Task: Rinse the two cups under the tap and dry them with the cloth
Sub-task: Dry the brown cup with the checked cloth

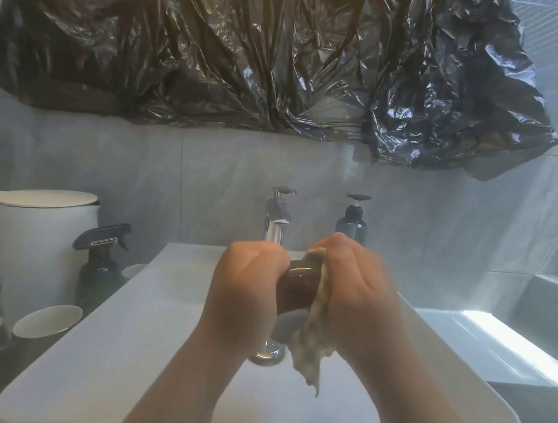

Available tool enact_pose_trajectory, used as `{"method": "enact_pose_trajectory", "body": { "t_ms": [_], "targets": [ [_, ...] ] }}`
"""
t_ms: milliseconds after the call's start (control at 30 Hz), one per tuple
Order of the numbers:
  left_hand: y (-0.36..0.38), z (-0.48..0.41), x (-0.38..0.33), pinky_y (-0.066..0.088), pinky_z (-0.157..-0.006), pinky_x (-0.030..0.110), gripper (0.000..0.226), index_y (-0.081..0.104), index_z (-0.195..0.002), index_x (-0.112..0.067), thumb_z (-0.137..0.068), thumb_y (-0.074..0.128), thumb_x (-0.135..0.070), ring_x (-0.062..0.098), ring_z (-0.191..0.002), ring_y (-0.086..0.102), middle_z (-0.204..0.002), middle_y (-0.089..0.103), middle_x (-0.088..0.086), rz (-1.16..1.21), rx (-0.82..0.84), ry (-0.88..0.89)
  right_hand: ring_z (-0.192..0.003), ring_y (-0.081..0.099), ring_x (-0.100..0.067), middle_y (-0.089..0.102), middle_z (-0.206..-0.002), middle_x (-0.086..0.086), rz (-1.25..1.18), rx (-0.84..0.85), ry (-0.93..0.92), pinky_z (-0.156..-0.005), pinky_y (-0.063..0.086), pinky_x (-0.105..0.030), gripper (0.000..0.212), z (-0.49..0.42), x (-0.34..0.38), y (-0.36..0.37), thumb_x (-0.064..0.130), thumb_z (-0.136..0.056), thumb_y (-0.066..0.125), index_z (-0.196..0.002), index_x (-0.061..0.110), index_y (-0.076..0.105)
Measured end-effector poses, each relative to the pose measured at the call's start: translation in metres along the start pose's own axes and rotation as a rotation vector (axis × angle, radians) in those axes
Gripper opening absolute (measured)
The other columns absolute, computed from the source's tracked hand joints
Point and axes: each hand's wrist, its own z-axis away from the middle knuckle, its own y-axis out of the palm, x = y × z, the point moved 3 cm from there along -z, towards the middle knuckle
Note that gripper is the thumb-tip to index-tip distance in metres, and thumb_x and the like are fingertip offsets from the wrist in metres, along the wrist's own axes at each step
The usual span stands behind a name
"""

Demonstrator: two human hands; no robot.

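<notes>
Forearms reached in from six o'clock over the white basin (97, 340), meeting at the centre. The left hand (247, 286) was curled with its fingers pressed together around a dark brown cup (298, 285), glossy and wet-looking, lying on its side with a pale grey end facing the camera. The right hand (355, 292) gripped the beige cloth (311, 352) against the cup's right side, fingers closed on the fabric, a ragged tail of it hanging down toward the chrome drain (266, 355). Cup and cloth were held above the middle of the basin, just in front of the tap (278, 218).

At eight o'clock, on the counter left of the basin, stood two more cups (47, 322), dark outside and pale inside, upright and close together. Behind them at nine o'clock stood a dark spray bottle (99, 263) and a white lidded bin (45, 224). At twelve o'clock, right of the tap, stood a dark blue pump bottle (352, 223); no label could be read on either bottle. Above, crumpled black plastic sheeting (251, 50) covered the wall.
</notes>
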Motion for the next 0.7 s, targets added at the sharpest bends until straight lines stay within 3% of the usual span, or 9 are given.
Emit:
{"method": "enact_pose_trajectory", "body": {
  "t_ms": [167,233,300,367,433,500,567,633,700],
  "targets": [
    [0.0,-0.001,0.012,0.032,-0.053,0.042,0.033,0.042,-0.063,0.002,-0.058,0.056,-0.027,0.041,-0.059,0.03,-0.062,0.032,0.021,0.323,-0.136,-0.257,-0.059,0.058,0.002,0.062,-0.057,0.018,-0.107,-0.131,0.086,-0.052,0.041,-0.005,0.037,-0.003,-0.004,-0.001,0.015,-0.101,0.046,-0.068,0.017,0.063],
    [0.006,-0.001,0.015,0.045,-0.069,0.041,0.048,0.061,-0.089,0.004,-0.057,0.05,-0.03,0.039,-0.069,0.049,-0.079,0.049,0.026,0.643,-0.125,-0.365,-0.056,0.059,-0.002,0.061,-0.052,0.016,-0.33,-0.098,0.209,-0.057,0.049,-0.013,0.046,0.001,-0.008,0.004,0.021,-0.106,0.043,-0.065,0.025,0.064],
    [0.01,0.0,0.018,0.052,-0.077,0.043,0.05,0.065,-0.093,0.009,-0.065,0.044,-0.026,0.037,-0.076,0.061,-0.086,0.061,0.027,0.804,-0.115,-0.407,-0.055,0.056,-0.007,0.057,-0.051,0.011,-0.488,-0.028,0.241,-0.063,0.049,-0.027,0.058,0.004,-0.007,0.009,0.028,-0.106,0.038,-0.054,0.027,0.063],
    [0.006,-0.002,0.02,0.053,-0.07,0.038,0.044,0.061,-0.083,0.014,-0.068,0.042,-0.023,0.035,-0.072,0.062,-0.079,0.062,0.026,0.785,-0.027,-0.444,-0.049,0.057,-0.01,0.057,-0.049,0.003,-0.649,0.022,0.322,-0.058,0.05,-0.024,0.062,0.003,-0.002,0.005,0.027,-0.106,0.036,-0.051,0.019,0.062],
    [-0.003,-0.006,0.022,0.043,-0.079,0.045,0.068,0.052,-0.094,0.029,-0.057,0.054,-0.027,0.04,-0.084,0.054,-0.092,0.056,0.032,0.681,0.158,-0.514,-0.035,0.055,-0.006,0.055,-0.039,0.003,-0.682,0.043,0.435,-0.04,0.044,-0.012,0.061,-0.002,0.004,-0.007,0.021,-0.106,0.036,-0.05,0.013,0.06],
    [-0.006,-0.004,0.021,0.037,-0.088,0.049,0.08,0.053,-0.107,0.028,-0.054,0.063,-0.031,0.04,-0.092,0.052,-0.103,0.055,0.032,0.533,0.333,-0.562,-0.032,0.05,-0.002,0.049,-0.033,0.009,-0.35,0.06,0.44,-0.035,0.039,-0.008,0.051,-0.008,0.004,-0.016,0.017,-0.105,0.042,-0.056,0.008,0.054],
    [-0.001,0.001,0.019,0.039,-0.086,0.046,0.052,0.068,-0.097,0.006,-0.063,0.059,-0.033,0.033,-0.086,0.056,-0.093,0.06,0.022,0.369,0.351,-0.573,-0.047,0.048,-0.01,0.047,-0.044,0.007,0.046,0.153,0.261,-0.041,0.035,-0.012,0.045,-0.009,0.007,-0.017,0.026,-0.099,0.048,-0.063,0.0,0.053],
    [0.001,0.003,0.018,0.038,-0.076,0.044,0.024,0.063,-0.074,-0.012,-0.065,0.057,-0.033,0.024,-0.072,0.051,-0.073,0.053,0.012,0.156,0.211,-0.508,-0.054,0.045,-0.01,0.049,-0.054,0.006,0.299,0.249,0.128,-0.046,0.036,-0.02,0.045,-0.002,0.009,-0.009,0.042,-0.088,0.037,-0.073,0.004,0.056],
    [0.004,0.003,0.013,0.036,-0.069,0.041,0.02,0.052,-0.061,-0.01,-0.064,0.055,-0.029,0.019,-0.064,0.045,-0.065,0.042,0.007,0.109,0.07,-0.449,-0.06,0.05,-0.015,0.053,-0.061,0.0,0.484,0.186,-0.004,-0.053,0.041,-0.032,0.046,0.002,0.012,-0.006,0.045,-0.086,0.027,-0.074,0.011,0.055]
  ]
}}
